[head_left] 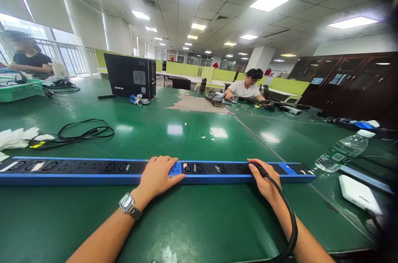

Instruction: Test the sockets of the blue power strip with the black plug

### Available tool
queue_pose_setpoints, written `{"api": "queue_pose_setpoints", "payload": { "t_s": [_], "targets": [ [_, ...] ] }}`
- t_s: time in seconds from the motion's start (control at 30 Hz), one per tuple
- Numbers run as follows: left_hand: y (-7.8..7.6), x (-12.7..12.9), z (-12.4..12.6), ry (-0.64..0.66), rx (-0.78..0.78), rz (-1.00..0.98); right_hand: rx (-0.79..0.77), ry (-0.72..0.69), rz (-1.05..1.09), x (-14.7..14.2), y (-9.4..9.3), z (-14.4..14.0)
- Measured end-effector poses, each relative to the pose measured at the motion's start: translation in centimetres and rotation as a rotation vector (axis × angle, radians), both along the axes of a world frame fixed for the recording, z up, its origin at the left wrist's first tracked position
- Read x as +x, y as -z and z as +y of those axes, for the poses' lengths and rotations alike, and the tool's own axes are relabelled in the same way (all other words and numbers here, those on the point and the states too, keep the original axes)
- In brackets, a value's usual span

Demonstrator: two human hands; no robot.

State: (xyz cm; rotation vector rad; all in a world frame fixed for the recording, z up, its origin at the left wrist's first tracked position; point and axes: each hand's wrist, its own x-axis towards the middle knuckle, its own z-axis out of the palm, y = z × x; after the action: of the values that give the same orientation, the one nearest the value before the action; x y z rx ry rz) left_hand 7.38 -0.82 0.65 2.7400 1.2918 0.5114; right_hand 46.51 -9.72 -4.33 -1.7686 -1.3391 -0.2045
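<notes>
A long blue power strip (102, 179) with black sockets lies across the green table in front of me. My left hand (159, 174) grips it near the middle, fingers over the far edge and thumb stretched out on the near side; a watch (127, 203) is on that wrist. Toward the strip's right end, my right hand (265, 180) is closed around the plug end of a thick black power cord (292, 217). The plug is at the socket row; whether it sits in a socket is hidden by my fingers. From there the cord runs down over my right forearm.
A water bottle (343, 152) and a white box-like device (359, 194) are at the right. A coiled black cable (85, 131) and white tissue (18, 138) lie left. Beyond are a black computer case (129, 75), a green basket (20, 91) and two seated people.
</notes>
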Motion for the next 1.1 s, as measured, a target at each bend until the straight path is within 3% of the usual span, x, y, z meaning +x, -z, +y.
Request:
{"api": "queue_pose_setpoints", "payload": {
  "t_s": [0.23,0.43,0.73,1.1],
  "targets": [
    [0.1,0.0,0.1,0.006,-0.002,-0.018,0.023,0.036,0.051,-0.2,0.1,-0.1],
    [0.0,-0.1,0.0,0.001,-0.006,-0.013,-0.045,-0.009,0.043,-0.1,0.0,-0.4],
    [0.2,-0.1,0.1,0.007,0.007,-0.026,0.058,0.096,-0.065,0.2,1.2,-0.1],
    [-0.1,0.0,-0.1,0.005,0.005,-0.005,0.093,0.035,-0.013,0.6,1.2,-0.2]
  ]
}}
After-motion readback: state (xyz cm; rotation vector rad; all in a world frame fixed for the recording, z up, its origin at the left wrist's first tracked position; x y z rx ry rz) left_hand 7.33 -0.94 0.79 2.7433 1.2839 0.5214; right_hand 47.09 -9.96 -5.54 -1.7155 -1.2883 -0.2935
